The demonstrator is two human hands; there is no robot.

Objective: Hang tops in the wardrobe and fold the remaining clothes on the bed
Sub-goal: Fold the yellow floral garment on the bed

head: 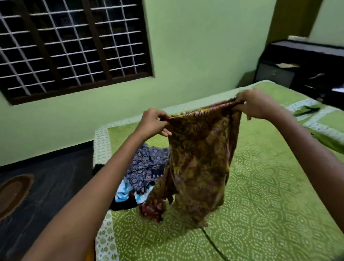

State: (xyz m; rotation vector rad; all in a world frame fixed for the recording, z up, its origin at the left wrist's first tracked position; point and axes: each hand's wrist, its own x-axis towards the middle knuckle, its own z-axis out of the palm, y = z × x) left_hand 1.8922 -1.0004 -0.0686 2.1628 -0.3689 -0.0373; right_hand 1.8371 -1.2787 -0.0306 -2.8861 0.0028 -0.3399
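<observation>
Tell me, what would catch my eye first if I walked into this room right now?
Most likely the brown and yellow patterned garment, held up by its top edge over the middle of the green bedspread, the left hand and right hand each gripping a corner. Next, the heap of blue patterned clothes near the bed's left edge, and the dark barred window on the green wall behind.

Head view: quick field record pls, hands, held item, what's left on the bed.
left hand: pinches one top corner of the brown printed garment
right hand: pinches the other top corner
garment state: held up, spread between both hands, lower end touching the bed
remaining clothes: pile of blue print, light blue and dark pieces near the bed's left edge, unfolded
bed cover: green, white dotted pattern
wardrobe: not in view
floor: oval brown rug
</observation>
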